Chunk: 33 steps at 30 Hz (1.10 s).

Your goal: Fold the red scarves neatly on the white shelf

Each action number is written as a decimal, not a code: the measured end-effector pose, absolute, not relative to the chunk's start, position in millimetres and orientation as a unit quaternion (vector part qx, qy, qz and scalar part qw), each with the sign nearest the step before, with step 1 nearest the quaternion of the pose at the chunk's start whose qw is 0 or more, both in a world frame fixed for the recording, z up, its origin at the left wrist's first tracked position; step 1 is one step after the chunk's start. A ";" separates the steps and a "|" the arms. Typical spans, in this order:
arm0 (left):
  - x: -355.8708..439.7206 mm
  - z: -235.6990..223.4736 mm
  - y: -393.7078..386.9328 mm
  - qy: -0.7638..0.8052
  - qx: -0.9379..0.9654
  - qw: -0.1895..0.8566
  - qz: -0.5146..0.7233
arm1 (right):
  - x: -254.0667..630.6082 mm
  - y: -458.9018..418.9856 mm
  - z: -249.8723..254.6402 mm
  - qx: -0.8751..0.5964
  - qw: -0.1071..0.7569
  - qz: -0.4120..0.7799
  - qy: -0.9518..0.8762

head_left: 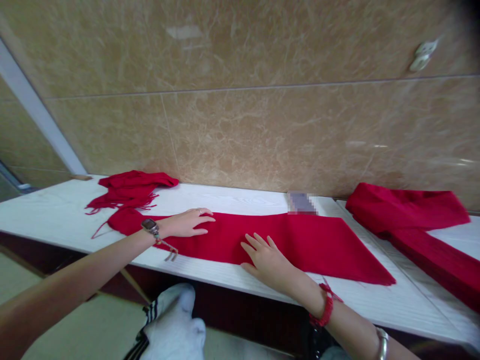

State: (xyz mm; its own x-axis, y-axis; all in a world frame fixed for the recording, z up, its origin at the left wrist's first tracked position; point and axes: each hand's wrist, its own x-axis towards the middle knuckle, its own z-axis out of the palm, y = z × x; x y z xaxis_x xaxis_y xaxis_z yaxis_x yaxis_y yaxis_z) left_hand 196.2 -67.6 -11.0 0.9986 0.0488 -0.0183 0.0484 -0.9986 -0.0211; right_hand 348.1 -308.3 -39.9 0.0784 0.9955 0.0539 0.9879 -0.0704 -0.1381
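Red cloth (225, 240) partly hidden under both hands, blurred grey object (301, 203)

Even, fairly bright indoor light falls on the white table (240, 197), its source out of view. The glossy tiled wall (240, 130) carries pale, smeared reflections high left of centre and small bright streaks at right. Under the table it is dark, with little detail. The whole view looks soft, the wall socket, as it seems, (423, 55) blurred. The far right corner darkens to black, edges stretch slantwise, and coarse pixel blocks hide a small patch near the wall.
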 end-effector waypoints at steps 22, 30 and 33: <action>150.6 1.7 -25.3 -0.124 -0.990 -0.038 -0.047 | 320.6 -216.7 -38.1 -0.678 0.259 0.115 -0.678; 163.2 22.9 -44.9 -0.092 -0.993 0.009 -0.067 | 315.4 -208.7 -38.8 -0.716 0.267 0.054 -0.642; 158.8 19.5 -55.2 -0.093 -0.992 0.072 -0.036 | 317.0 -209.2 -37.4 -0.730 0.305 0.030 -0.610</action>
